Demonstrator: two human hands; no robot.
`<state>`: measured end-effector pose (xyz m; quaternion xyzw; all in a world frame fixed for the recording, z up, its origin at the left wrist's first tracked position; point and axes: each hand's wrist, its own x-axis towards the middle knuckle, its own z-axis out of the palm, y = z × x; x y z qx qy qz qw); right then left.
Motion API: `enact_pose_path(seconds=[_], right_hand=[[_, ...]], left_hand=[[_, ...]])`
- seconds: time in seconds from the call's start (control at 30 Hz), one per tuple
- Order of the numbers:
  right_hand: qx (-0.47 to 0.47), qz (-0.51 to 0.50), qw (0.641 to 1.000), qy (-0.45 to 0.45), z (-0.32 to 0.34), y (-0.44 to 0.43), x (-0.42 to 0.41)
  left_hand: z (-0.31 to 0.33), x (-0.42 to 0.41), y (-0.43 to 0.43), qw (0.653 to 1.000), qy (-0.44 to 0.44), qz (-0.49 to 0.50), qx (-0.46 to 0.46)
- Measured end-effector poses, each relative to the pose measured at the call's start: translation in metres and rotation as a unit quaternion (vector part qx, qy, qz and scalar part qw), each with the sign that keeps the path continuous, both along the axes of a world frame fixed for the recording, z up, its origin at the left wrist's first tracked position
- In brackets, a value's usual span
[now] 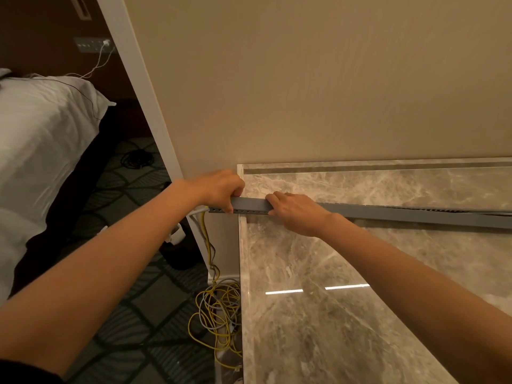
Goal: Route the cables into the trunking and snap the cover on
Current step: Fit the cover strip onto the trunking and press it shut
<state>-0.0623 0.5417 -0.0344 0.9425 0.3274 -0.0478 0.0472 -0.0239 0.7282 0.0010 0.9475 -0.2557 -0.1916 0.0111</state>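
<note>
A long grey slotted trunking (415, 216) lies across a marble counter (346, 273), its left end sticking out past the counter's left edge. A grey cover strip (249, 202) sits on top of it; farther right the cover looks slightly lifted off. My left hand (219, 188) grips the trunking's left end, fingers curled over the top. My right hand (296, 214) presses down on the cover just to the right of it. Yellow and grey cables (206, 236) hang out of the left end and drop into a loose tangle (219, 314) on the floor.
A beige wall (304, 79) stands right behind the counter. To the left are a white wall corner trim (155, 120), a bed with white bedding (41, 134), patterned carpet (138, 314), a coil of black cable (137, 159) and a wall socket panel (92, 44).
</note>
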Motion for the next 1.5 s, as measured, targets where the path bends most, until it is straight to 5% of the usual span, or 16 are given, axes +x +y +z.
enact_pose_path(seconds=[0.2,0.43,0.63,1.13,1.5], right_hand=[[0.007,-0.002,1.000,0.017,-0.001,0.002,0.002],[0.097,-0.088,0.978,0.164,0.013,0.006,0.014],[0.147,-0.097,0.957,0.232,0.011,0.036,0.020],[0.257,-0.124,0.934,0.214,0.006,0.039,0.013],[0.249,-0.151,0.937,0.195,0.008,0.044,0.012]], left_hand=[[-0.002,0.007,0.003,0.999,0.032,0.017,-0.017],[0.000,0.012,0.006,0.986,0.144,0.058,-0.058],[-0.005,0.005,0.005,0.990,0.108,0.062,-0.067],[-0.005,-0.006,0.022,0.989,0.076,0.097,-0.080],[-0.007,-0.014,0.024,0.990,0.034,0.092,-0.105]])
